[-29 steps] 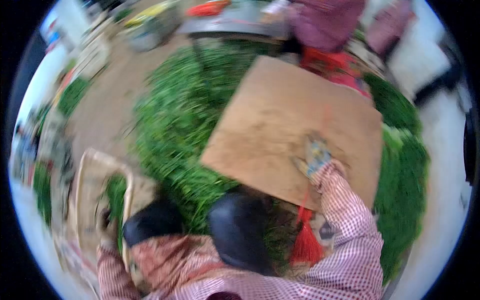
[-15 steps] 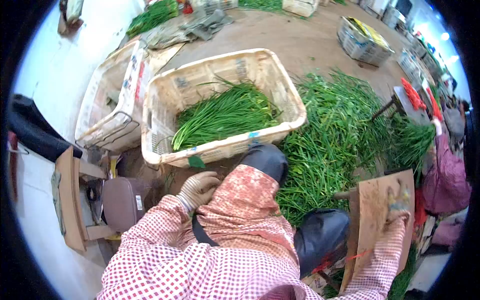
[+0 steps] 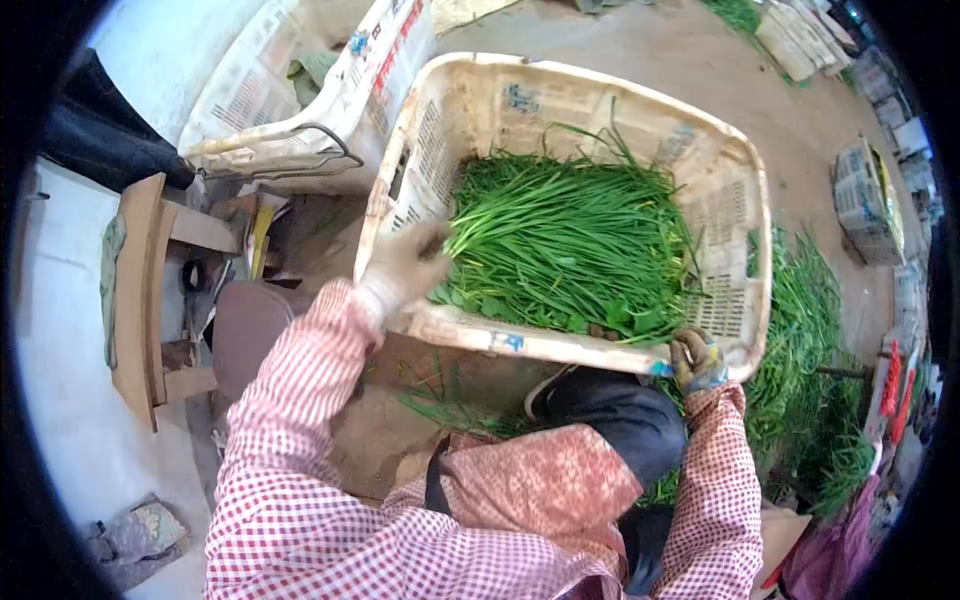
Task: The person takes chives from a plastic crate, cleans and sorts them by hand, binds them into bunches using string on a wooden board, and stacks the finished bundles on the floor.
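Both hands have moved to the large crate [image 3: 560, 346] since 0.5 s ago: the left hand [image 3: 398, 265] from the lap, the right hand [image 3: 700, 360] from the board. Brown floor [image 3: 700, 75] stretches beyond the crate; a white wall [image 3: 70, 260] stands to its left. Long green stems [image 3: 570, 235] lie inside the crate. Beside it, on the left, crate number 2 [image 3: 265, 105] holds a greenish cloth [image 3: 312, 78]; a green heap [image 3: 805, 330] lies to its right. 1 hand, the right, curls over the crate's near rim; the left, blurred, is at the stem ends, its grip impossible to tell.
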The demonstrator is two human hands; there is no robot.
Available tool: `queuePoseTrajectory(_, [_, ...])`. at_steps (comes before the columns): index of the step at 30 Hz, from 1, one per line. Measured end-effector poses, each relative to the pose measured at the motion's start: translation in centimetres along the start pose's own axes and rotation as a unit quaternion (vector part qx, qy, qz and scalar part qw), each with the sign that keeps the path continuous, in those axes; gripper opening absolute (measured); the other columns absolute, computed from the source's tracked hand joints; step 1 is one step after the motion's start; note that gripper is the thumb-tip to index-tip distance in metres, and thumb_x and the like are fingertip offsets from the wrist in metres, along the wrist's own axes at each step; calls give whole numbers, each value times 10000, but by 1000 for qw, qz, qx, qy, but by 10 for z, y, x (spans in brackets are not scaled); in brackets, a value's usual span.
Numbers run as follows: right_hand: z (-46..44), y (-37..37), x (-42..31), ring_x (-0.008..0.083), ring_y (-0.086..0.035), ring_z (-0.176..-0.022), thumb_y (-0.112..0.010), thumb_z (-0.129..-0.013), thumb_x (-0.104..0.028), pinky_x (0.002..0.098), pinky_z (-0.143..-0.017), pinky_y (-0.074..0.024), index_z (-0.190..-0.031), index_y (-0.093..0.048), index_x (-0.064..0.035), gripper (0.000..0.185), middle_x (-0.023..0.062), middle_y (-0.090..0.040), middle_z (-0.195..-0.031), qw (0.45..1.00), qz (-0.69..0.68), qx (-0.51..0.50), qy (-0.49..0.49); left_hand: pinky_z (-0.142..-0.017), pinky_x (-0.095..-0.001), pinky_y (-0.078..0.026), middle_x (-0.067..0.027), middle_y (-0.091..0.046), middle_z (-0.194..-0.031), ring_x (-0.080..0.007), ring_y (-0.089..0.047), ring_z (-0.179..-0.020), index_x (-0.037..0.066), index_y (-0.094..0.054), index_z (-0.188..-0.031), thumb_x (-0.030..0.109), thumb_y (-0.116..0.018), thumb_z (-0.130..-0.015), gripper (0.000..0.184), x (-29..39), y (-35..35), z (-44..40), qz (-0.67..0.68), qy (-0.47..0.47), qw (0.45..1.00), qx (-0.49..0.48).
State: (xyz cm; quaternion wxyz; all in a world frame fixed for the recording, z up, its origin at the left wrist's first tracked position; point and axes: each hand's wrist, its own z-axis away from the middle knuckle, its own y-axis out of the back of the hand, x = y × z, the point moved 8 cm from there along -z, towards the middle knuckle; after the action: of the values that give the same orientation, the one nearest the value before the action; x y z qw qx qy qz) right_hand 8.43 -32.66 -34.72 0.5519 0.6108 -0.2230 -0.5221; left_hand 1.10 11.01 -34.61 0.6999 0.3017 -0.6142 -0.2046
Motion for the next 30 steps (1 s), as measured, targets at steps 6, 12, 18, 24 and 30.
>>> queuePoseTrajectory(6, [-2,1,-18,351,-643,-793,-555,-866,-215,435,-725,-507,-985,-642,-66,210,152,-669,-904,992,31,124,13,-1101,-375,-325,-206,-415,-1413,-315,-417,-1304,73,-131,-1481,256,-832,-626,1121,-89,-76,-112,-181,210,943,-184])
queuePoseTrajectory(12, [-3,2,-28,329,-614,-777,-573,-821,-167,414,-701,-476,-972,-646,-71,193,129,-640,-855,991,43,126,-10,-1080,-368,-348,-206,-320,-1456,-304,-389,-1310,80,-137,-1469,214,-752,-747,958,-186,-146,-124,-278,301,868,-279])
queuePoseTrajectory(18, [-8,2,-26,345,-614,-776,-551,-850,-185,429,-717,-483,-964,-641,-18,222,152,-648,-872,994,33,108,16,-899,-353,-502,-163,-641,-1122,-269,-622,-1032,92,-573,-1231,108,-591,-823,409,-119,-73,-199,-241,176,926,-232])
queuePoseTrajectory(24, [-3,-5,-27,352,-601,-830,-494,-897,-232,430,-728,-470,-997,-631,-25,268,162,-628,-902,995,27,93,3,-930,-319,-448,-165,-640,-1136,-251,-598,-1074,71,-500,-1302,-6,-616,-720,598,-135,-94,-184,-221,39,960,-170])
queuePoseTrajectory(30, [-2,-7,-24,355,-620,-799,-546,-831,-176,433,-722,-484,-990,-637,-11,247,175,-647,-897,995,13,101,-1,-1125,-365,-300,-144,-199,-1530,-306,-301,-1369,121,-219,-1476,146,-766,-680,966,-145,-148,-111,-307,162,844,-409])
